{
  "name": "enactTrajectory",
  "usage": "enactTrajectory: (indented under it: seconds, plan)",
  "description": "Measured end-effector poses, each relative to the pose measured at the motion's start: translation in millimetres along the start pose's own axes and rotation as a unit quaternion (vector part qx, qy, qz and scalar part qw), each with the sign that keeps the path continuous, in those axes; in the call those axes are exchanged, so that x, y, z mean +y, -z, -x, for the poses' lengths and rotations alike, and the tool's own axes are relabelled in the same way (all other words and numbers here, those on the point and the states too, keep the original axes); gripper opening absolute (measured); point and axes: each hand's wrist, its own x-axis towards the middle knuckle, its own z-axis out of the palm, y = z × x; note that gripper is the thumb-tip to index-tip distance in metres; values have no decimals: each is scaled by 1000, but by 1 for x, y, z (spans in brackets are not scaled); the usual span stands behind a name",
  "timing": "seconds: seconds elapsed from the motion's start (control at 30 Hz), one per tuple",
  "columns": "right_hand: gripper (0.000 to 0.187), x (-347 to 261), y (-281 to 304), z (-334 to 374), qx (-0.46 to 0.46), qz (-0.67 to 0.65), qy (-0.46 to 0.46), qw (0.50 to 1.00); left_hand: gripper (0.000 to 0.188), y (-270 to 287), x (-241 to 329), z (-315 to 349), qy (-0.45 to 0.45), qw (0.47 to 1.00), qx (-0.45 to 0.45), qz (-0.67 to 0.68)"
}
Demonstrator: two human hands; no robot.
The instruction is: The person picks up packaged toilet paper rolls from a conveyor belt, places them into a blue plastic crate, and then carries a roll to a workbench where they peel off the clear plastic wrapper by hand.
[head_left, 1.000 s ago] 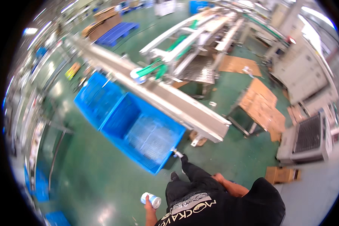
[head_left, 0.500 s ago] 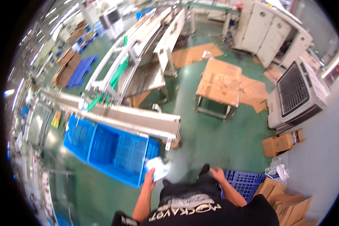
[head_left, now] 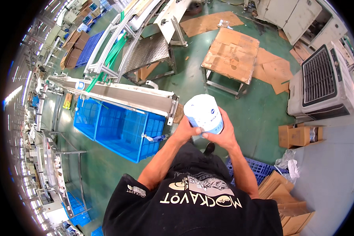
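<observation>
Out in front of my body, both hands are closed round a white-and-blue package (head_left: 202,112) with rounded sides. Its kind I cannot make out. My left hand (head_left: 187,130) grips its near left side, thumb across the front. On the right side, my right hand (head_left: 225,133) wraps round it, its thumb close to the left one. The fingers behind the package are partly hidden. To the left of my hands stand blue plastic crates (head_left: 120,125), below the end of a narrow conveyor (head_left: 137,97).
A cardboard-topped stand (head_left: 232,55) is ahead, with flattened cardboard (head_left: 269,69) beside it. An air cooler (head_left: 322,84) stands at the right, near a small carton (head_left: 299,135). Close by my right side are a blue pallet (head_left: 257,170) and folded cardboard (head_left: 285,200).
The package has moved from low at my left side to in front of my body. My right hand, empty at my side before, has come up and taken hold of it too.
</observation>
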Motion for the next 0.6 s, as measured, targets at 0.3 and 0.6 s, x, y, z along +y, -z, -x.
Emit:
enactTrajectory:
  seconds: [0.3,0.6]
  plan:
    - [96,23,51,-43,-121,132,-59,982,108,30,4,-48,-24,957,-10,-288]
    - [111,64,145,-47,39,158,-138,977,51,-2,-100,-164,152,984,47,-77]
